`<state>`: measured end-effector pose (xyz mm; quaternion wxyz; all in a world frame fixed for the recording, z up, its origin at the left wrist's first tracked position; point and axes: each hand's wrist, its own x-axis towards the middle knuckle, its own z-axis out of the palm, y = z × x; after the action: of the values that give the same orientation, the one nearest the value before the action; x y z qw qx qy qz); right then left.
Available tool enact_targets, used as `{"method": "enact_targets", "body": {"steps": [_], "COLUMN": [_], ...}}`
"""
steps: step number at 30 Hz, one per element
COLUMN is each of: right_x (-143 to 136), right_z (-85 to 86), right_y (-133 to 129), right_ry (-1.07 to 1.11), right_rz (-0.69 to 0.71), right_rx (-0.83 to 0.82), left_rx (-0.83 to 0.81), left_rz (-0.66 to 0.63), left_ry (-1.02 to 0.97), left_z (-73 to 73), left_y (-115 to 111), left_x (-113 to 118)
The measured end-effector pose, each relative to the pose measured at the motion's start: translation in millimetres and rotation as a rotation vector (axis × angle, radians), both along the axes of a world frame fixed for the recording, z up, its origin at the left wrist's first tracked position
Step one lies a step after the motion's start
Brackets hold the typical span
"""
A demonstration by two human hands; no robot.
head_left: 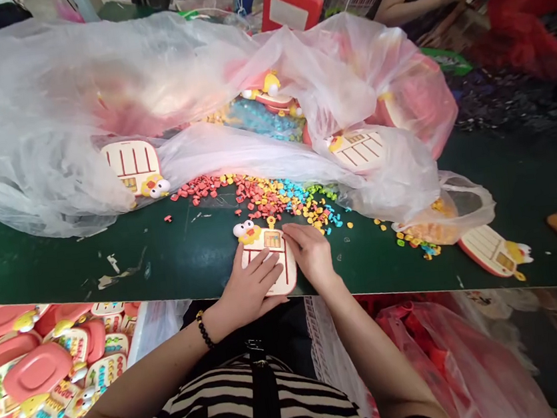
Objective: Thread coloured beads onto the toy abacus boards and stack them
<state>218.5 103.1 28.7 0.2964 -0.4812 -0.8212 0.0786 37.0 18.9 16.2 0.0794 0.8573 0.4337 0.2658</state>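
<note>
A cream toy board (289,268) with a pink rim, dark red slots and a googly-eyed yellow duck head lies at the table's near edge. My left hand (253,279) rests across its face, fingers spread over the slots and thumb by the lower edge, holding it. At the board's upper right corner is my right hand (312,252), its fingertips pinched together; whatever is between them is hidden. Just beyond the board lies a heap of small pegs (270,196) in red, yellow, blue and green.
Clear plastic bags (43,81) holding toy parts cover the table's far side. Similar boards lie at left (133,165) and right (492,252). Boards bearing colored pegs (54,409) pile up below left. Another person's arm (416,5) shows at the upper right.
</note>
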Motion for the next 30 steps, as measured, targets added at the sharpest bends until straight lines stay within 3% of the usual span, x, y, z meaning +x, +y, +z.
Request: {"method": "enact_targets", "body": {"steps": [5,10,17,19,22,24,27,30], "right_x": [-5.8,-4.0,-19.5,-22.3,-19.8,-18.4,-22.9,-28.9], "right_z": [-13.2,-10.2,-8.1,-4.2,4.5,8.7,9.3,4.9], "right_y": [-21.6,-31.6,-72.9,-73.9,-44.4,-10.7,34.5,51.5], "right_ry": [-0.045,-0.091,-0.051,0.006,0.150,0.213,0.097,0.024], "right_rz": [0.113,0.021,0.020,0.055,0.046,-0.080,-0.140,-0.120], "right_rx": [0.029,-0.002,-0.091,-0.126,-0.190,-0.200,-0.261,-0.247], "left_rx": [-0.013,-0.018,0.053,0.071,0.063,0.048,0.027,0.033], "left_rz": [0.044,0.063,0.140,0.165,0.175,0.191,0.243,0.245], "left_ry": [-0.023,-0.021,0.003,0.036,0.123,0.169,0.150,0.072], "left_z": [-1.7,-1.6,-2.8,-2.3,0.1,1.5,0.6,-4.3], "left_y": [-3.0,-4.6,-8.1,-8.2,-6.6,-5.0,-3.6,-4.2], "left_x": [5.0,6.5,8.2,7.9,5.7,2.8,-3.5,-10.8]}}
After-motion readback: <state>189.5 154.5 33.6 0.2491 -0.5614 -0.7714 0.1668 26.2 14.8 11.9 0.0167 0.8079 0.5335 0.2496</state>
